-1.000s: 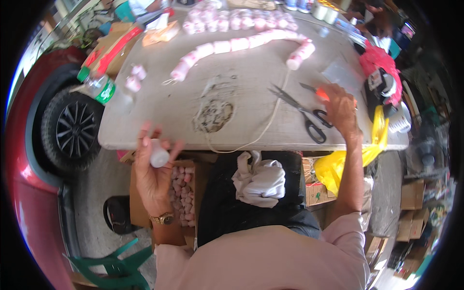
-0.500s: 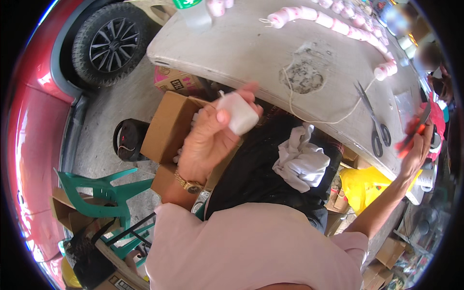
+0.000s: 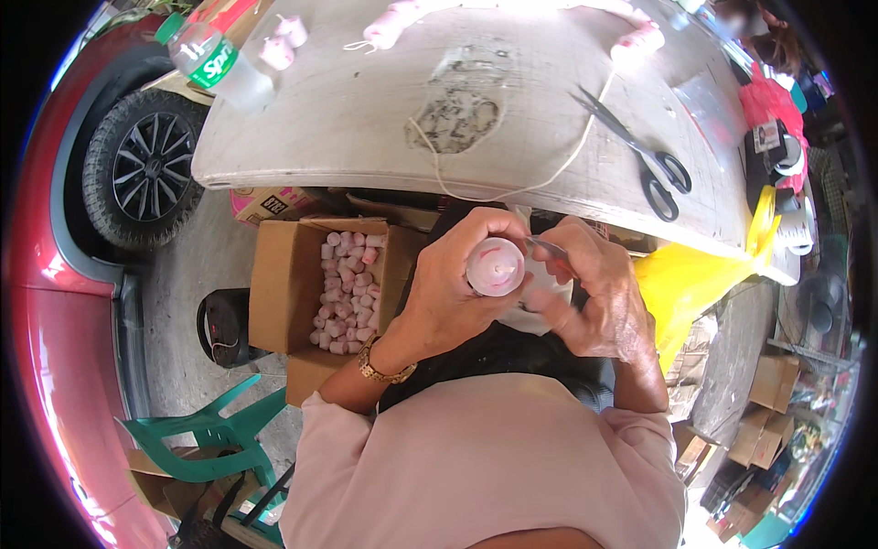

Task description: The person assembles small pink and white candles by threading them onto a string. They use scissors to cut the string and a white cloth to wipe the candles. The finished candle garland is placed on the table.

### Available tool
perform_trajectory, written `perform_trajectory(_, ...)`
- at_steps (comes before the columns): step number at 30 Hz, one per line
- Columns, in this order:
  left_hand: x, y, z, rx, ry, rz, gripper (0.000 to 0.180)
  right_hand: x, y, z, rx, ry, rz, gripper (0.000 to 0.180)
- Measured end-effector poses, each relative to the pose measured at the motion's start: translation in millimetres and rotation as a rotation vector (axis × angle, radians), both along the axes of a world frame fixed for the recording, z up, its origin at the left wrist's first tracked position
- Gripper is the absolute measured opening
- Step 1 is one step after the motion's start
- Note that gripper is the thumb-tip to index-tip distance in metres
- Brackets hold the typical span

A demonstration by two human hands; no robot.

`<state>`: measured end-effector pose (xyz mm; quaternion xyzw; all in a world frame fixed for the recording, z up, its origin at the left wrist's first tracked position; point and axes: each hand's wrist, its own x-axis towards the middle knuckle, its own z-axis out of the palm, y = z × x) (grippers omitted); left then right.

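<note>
Above my lap, my left hand (image 3: 439, 293) is wrapped round a short, pale candle (image 3: 495, 268), its end with the wick turned up. Faint pink streaks mark that end. Close on its right, my right hand (image 3: 599, 297) grips a small knife (image 3: 549, 247); part of the blade and a bit of the orange handle show between the fingers. The blade lies beside the candle's edge, and I cannot tell whether it touches. Behind the hands, a white cloth (image 3: 530, 316) rests on my lap, partly covered.
An open cardboard box (image 3: 274, 284) of small pink-and-white candles (image 3: 343, 293) stands at left. On the table (image 3: 311, 137) lie black scissors (image 3: 640, 156), a cord (image 3: 476, 197), a strung row of candles (image 3: 636, 44) and a bottle (image 3: 215, 64). A yellow bag (image 3: 690, 288) hangs at right.
My right hand has brought the orange-handled knife from the table's right end to the candle. My left hand has moved right and turned the candle wick-end up. The view has shifted too.
</note>
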<state>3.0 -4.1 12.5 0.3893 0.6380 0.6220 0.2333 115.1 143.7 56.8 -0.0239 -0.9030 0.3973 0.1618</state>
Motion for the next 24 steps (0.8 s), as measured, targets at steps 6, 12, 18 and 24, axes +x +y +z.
perform_trajectory(6, 7.9, 15.3, -3.7, 0.028, 0.119, -0.097, 0.039, 10.6, 3.6, -9.1, 0.177, 0.038, -0.099, 0.049)
perform_trajectory(12, 19.6, 17.5, 0.2, -0.077, 0.154, -0.124, 0.046, 20.0, 11.7, -13.1, 0.136, 0.035, -0.105, 0.048)
perform_trajectory(18, 22.8, 18.3, -2.1, -0.105, 0.15, -0.176, 0.046, 27.4, 14.1, -19.3, 0.146, 0.07, -0.098, 0.048)
perform_trajectory(24, 35.1, 22.3, -9.2, -0.025, 0.197, -0.017, 0.045, 27.2, 9.4, -26.3, 0.133, 0.123, -0.125, 0.047)
